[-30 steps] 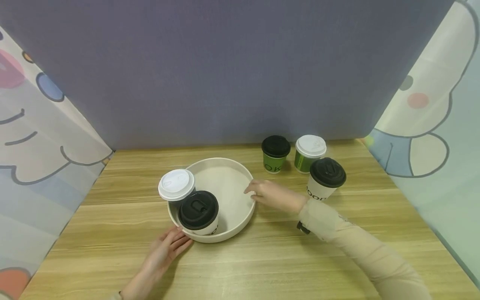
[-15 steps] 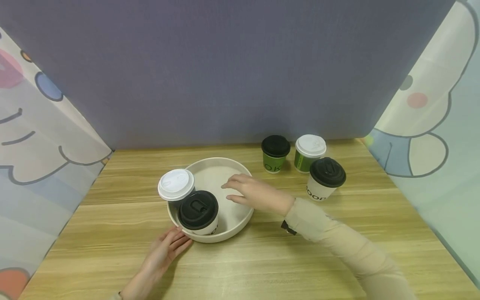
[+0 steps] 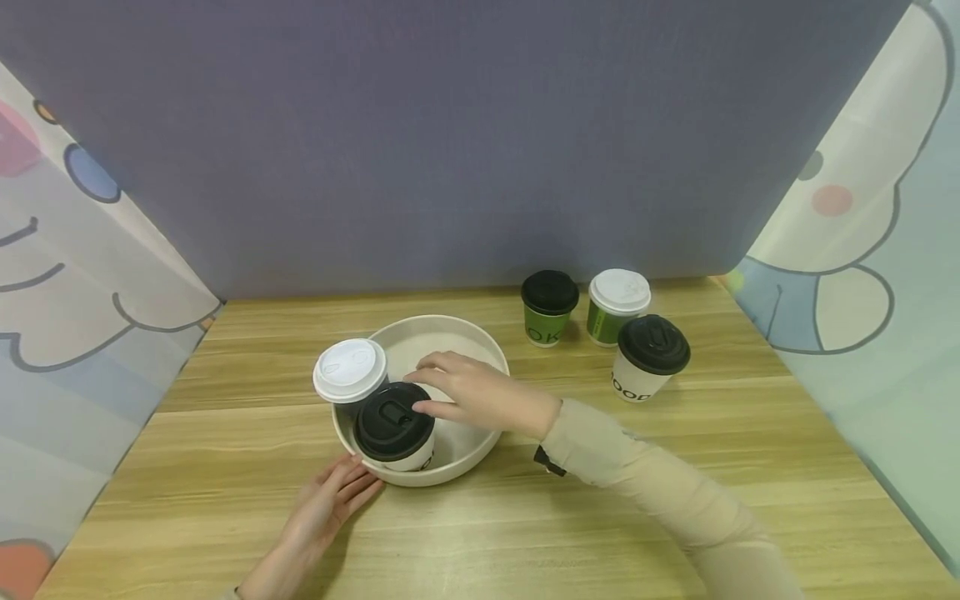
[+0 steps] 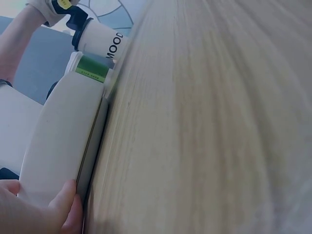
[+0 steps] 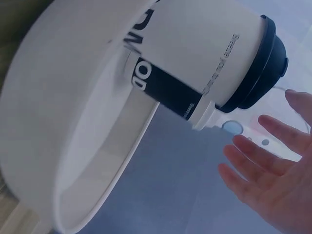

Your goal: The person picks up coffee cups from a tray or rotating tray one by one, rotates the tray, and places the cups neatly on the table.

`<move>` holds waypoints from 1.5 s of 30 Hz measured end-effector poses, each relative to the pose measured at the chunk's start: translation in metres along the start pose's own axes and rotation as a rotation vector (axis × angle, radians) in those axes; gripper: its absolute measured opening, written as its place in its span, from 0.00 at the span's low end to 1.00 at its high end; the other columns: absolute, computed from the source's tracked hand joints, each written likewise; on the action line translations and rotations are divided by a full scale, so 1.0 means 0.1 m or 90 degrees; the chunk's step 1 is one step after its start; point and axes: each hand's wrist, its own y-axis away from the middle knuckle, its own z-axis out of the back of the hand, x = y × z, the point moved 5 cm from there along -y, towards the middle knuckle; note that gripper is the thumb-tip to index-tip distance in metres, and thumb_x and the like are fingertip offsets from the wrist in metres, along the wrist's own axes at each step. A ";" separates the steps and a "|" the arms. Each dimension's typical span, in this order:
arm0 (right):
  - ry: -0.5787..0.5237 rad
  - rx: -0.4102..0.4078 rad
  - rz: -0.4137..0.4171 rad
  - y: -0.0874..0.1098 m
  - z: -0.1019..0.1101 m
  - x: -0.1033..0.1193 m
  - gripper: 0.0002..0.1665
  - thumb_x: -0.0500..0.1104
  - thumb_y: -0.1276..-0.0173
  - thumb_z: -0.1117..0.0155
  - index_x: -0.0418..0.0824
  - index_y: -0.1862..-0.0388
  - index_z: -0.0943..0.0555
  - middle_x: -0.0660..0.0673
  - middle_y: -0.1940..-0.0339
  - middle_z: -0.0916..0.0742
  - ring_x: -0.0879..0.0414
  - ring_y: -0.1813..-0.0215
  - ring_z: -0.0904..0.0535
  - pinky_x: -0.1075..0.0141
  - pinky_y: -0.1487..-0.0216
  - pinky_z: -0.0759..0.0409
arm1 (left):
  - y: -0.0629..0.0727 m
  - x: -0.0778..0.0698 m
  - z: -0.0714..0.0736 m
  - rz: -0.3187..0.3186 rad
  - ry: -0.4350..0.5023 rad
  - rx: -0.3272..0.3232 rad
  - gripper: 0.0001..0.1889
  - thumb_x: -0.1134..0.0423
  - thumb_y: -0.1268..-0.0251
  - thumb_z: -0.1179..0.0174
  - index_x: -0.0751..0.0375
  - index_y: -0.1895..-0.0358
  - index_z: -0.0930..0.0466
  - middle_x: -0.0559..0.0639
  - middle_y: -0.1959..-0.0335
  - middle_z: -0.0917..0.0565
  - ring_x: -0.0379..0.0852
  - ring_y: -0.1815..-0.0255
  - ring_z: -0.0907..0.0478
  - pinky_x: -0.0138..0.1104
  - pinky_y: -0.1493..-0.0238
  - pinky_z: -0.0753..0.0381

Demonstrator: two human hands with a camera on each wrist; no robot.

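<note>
A round cream tray (image 3: 442,477) holds two lidded paper coffee cups at its left side. The nearer is a white cup with a black lid (image 3: 393,421); behind it stands a dark-banded cup with a white lid (image 3: 350,369). My left hand (image 3: 322,504) rests its fingers against the tray's near-left outer wall; in the left wrist view, fingertips (image 4: 66,195) lie along that wall. Over the tray, my right hand (image 3: 476,393) reaches toward the black-lidded cup, fingers spread and holding nothing. The right wrist view shows those fingers (image 5: 248,161) apart from the black lid (image 5: 261,66).
Behind and right of the tray, on the wooden table (image 3: 525,533), stand a green cup with a black lid (image 3: 548,308), a green cup with a white lid (image 3: 617,307) and a white cup with a black lid (image 3: 648,358). A grey panel (image 3: 480,150) rises at the back.
My right hand has moved left from the tray's right rim, across the tray, to beside the black-lidded cup. The left hand and the cups have stayed in place.
</note>
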 end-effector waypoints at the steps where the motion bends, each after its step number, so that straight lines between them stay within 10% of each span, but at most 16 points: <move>1: 0.001 0.000 0.003 -0.01 -0.01 0.02 0.23 0.53 0.35 0.48 0.44 0.44 0.28 0.45 0.48 0.25 0.55 0.44 0.31 0.66 0.40 0.33 | 0.00 0.00 0.00 0.001 0.000 0.000 0.35 0.62 0.37 0.52 0.78 0.37 0.61 0.64 0.53 0.31 0.47 0.55 0.26 0.39 0.46 0.26; 45: 0.076 0.040 0.083 -0.19 -0.26 0.34 0.38 0.61 0.47 0.39 0.45 0.40 0.32 0.40 0.39 0.32 0.52 0.39 0.37 0.64 0.35 0.38 | 0.00 0.01 0.01 0.005 -0.011 0.010 0.34 0.58 0.35 0.52 0.76 0.36 0.57 0.63 0.49 0.33 0.47 0.52 0.26 0.37 0.45 0.27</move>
